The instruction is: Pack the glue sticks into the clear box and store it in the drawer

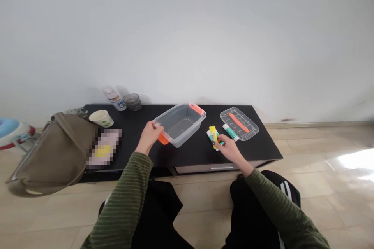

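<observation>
My left hand [149, 135] is closed on the near left rim of a clear plastic box [187, 135], by its orange clip [163, 139]. Nothing shows inside the box. In my right hand [228, 148] is a yellow glue stick [213, 132], pinched between thumb and fingers to the right of the box. Beneath it, partly hidden, lie white and green sticks [209, 135]. Another white and green glue stick [230, 132] lies against the left edge of the clear lid [253, 129], which has an orange handle [239, 122].
A black cabinet top [187, 159] carries everything, against a white wall. Left of the box stand a paper cup [101, 118], a spray can [115, 98] and a dark glass bowl [132, 102]. A brown bag [55, 155] and a blurred-out pink item [105, 148] lie at the left end.
</observation>
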Demonstrator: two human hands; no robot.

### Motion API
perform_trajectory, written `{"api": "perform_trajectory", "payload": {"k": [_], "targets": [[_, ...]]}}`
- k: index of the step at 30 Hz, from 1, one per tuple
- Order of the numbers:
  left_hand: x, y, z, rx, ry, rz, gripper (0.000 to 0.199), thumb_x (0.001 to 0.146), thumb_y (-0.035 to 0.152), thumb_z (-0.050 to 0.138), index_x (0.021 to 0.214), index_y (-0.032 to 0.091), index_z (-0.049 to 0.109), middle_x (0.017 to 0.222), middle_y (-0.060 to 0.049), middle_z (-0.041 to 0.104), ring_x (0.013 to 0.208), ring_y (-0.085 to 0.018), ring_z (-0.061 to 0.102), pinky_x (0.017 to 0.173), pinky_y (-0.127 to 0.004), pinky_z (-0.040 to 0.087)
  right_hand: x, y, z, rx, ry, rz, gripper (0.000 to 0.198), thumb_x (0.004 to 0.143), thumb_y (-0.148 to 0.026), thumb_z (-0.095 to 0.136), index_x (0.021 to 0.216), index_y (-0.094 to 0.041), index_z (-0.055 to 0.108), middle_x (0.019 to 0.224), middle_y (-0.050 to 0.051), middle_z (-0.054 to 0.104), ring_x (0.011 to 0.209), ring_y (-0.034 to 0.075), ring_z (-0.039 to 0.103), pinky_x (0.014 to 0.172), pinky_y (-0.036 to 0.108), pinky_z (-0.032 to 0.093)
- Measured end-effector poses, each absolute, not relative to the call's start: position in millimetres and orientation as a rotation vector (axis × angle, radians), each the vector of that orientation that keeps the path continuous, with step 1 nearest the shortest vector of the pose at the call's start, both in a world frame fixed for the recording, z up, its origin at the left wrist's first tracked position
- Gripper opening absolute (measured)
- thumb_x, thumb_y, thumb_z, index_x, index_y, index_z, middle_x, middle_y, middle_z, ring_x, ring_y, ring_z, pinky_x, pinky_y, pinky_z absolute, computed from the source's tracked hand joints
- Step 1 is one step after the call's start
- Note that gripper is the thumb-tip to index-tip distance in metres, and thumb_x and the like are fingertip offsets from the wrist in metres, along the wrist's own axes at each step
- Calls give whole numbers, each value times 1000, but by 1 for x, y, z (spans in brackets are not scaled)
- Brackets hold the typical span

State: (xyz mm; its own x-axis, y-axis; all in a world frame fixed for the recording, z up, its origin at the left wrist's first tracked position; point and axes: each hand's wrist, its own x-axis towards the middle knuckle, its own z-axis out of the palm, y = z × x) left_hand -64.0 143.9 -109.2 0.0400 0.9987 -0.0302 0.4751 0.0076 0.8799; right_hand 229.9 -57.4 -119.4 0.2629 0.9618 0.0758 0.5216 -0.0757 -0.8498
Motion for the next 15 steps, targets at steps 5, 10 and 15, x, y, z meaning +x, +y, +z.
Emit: {"api": "perform_trajectory", "payload": {"k": [5, 10, 15], "targets": [[-80, 100, -116, 1689, 1558, 837, 37, 69, 31, 65, 102, 16, 55, 107, -9, 61, 98, -23, 62, 89, -37, 50, 204, -46, -89, -1691, -1392, 472, 28, 86, -40, 59, 103, -18, 64, 86, 3, 69, 70, 15, 58, 63, 26, 44], [-87, 66, -122, 1633, 1433, 720, 46, 73, 35, 62, 114, 16, 52, 109, -10, 59, 103, -24, 61, 93, -38, 47, 147, -15, -58, -1817, -1862, 358, 23, 88, -31, 61, 106, -18, 69, 99, 7, 70, 90, 18, 63, 79, 27, 47], [-92, 55, -129, 1697, 1445, 739, 42, 76, 35, 55, 114, 16, 54, 111, -10, 56, 108, -26, 57, 96, -41, 45, 98, 9, -53, -2049, -2295, 494, 35, 89, -38, 68, 112, -11, 68, 111, 15, 68, 103, 25, 65, 88, 37, 51]]}}
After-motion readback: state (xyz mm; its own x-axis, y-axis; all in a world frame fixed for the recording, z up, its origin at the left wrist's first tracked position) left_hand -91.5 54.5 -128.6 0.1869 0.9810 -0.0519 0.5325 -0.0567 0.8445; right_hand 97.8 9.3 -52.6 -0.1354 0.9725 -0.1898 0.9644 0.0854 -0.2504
